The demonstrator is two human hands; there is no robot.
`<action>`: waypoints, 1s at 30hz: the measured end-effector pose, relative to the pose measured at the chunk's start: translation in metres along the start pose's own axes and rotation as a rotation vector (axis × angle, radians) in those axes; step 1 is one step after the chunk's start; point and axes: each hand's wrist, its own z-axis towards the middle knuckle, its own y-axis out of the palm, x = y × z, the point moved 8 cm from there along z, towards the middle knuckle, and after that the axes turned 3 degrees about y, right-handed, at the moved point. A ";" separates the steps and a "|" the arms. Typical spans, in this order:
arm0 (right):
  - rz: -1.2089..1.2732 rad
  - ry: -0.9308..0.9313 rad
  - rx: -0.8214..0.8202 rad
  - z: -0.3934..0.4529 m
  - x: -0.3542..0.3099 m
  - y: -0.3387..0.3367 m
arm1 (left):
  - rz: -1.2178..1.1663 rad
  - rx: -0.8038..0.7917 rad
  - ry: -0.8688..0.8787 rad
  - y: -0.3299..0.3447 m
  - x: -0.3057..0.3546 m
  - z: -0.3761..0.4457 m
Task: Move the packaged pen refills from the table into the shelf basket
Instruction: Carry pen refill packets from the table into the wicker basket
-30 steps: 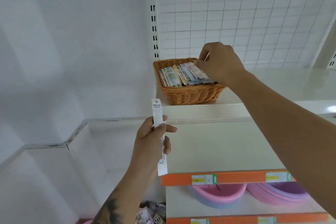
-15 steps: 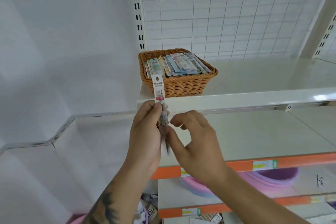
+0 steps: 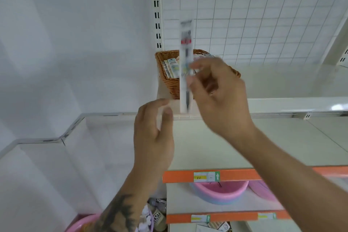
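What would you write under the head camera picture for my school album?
Right hand lifts a packaged pen refill upright toward the wicker basket of refills on the shelf.

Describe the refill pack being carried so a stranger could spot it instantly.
Start at the white wire-grid shelf back, then drop to the wicker basket on the top shelf. In front of it, the right hand pinches an upright, narrow clear refill pack. Unlike the packs lying in the basket, it is held in the air.

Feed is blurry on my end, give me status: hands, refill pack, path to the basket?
Right hand pinching refill pack, upright, in front of basket. Left hand appears empty, fingers loosely curled. Basket already holds packs; nothing blocking.
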 end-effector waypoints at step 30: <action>-0.742 -0.134 -0.116 -0.029 0.022 0.009 | 0.615 -0.442 0.052 0.034 -0.037 -0.041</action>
